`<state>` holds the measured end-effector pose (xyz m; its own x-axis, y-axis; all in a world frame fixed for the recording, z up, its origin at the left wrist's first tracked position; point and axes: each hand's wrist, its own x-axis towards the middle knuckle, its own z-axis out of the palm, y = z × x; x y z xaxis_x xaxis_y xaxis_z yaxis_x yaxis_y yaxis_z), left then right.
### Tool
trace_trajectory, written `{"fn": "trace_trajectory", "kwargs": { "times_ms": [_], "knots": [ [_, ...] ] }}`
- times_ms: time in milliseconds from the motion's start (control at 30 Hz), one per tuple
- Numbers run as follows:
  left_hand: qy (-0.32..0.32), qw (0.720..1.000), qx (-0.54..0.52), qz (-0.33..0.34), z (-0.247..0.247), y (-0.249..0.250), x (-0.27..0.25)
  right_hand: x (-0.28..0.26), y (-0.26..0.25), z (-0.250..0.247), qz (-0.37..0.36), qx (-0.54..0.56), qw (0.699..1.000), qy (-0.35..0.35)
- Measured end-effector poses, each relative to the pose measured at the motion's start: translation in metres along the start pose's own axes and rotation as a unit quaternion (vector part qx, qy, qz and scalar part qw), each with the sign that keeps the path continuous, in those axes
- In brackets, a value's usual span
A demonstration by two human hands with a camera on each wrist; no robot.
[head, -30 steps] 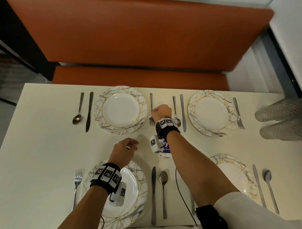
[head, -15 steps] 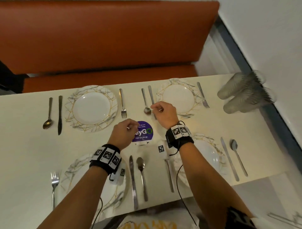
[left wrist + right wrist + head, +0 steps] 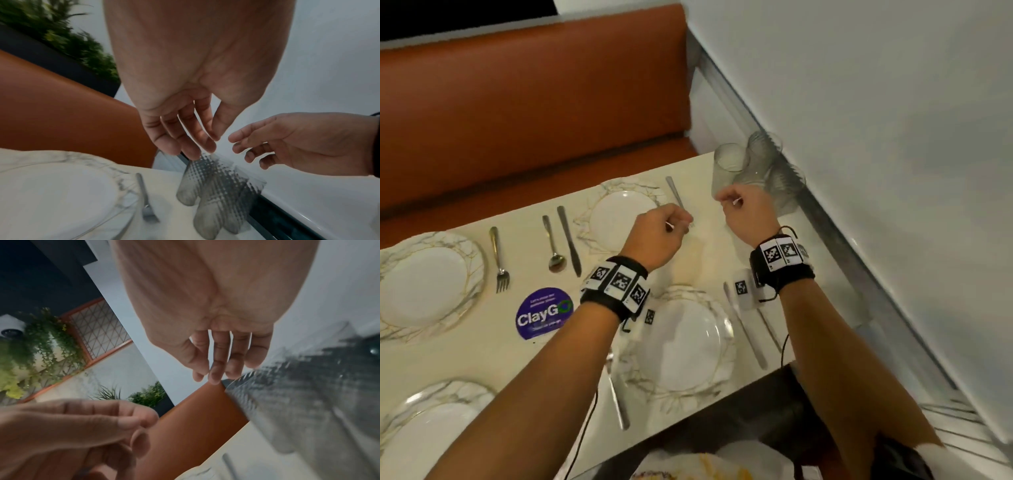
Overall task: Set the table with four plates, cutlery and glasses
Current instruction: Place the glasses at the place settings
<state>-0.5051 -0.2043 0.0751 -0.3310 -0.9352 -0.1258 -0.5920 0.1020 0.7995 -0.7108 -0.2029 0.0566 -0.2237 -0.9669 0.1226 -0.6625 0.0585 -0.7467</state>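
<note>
Several clear textured glasses (image 3: 753,168) stand clustered at the table's far right corner by the wall, blurred in the left wrist view (image 3: 216,186) and the right wrist view (image 3: 298,402). My right hand (image 3: 732,202) (image 3: 216,369) hovers just in front of them, fingers relaxed and holding nothing. My left hand (image 3: 674,222) (image 3: 203,146) hangs empty over the fork (image 3: 674,192) (image 3: 146,199) beside the far right plate (image 3: 619,219). The far left (image 3: 424,284), near right (image 3: 681,346) and near left (image 3: 424,438) plates lie with cutlery beside them.
A white wall (image 3: 859,137) runs along the table's right side, right behind the glasses. An orange bench (image 3: 534,120) stands beyond the far edge. A purple round sticker (image 3: 544,313) lies mid-table. A knife (image 3: 743,329) lies right of the near right plate.
Both hands have moved from the table's middle to the right and farther away, up to the glasses by the wall. The head view has swung right with them.
</note>
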Motion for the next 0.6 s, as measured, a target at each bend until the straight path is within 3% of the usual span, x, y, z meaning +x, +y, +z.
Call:
{"fn": "trace_trajectory", "kwargs": {
  "times_ms": [100,233,433,600],
  "knots": [
    [-0.007,0.998,0.044,0.032,0.035,0.037,0.037,0.027,0.027,-0.045,0.014,-0.08,0.996,-0.02],
    [-0.04,0.983,0.163,0.074,0.072,0.068,0.083,0.056,0.049,-0.088,0.043,-0.245,0.965,-0.088],
    [-0.091,0.907,0.39,0.128,0.105,0.095,0.132,0.082,0.076,-0.102,0.045,-0.32,0.934,-0.151],
    [-0.124,0.864,0.47,0.128,0.122,0.091,0.146,0.087,0.086,-0.096,0.059,-0.333,0.923,-0.184]
  ]
}}
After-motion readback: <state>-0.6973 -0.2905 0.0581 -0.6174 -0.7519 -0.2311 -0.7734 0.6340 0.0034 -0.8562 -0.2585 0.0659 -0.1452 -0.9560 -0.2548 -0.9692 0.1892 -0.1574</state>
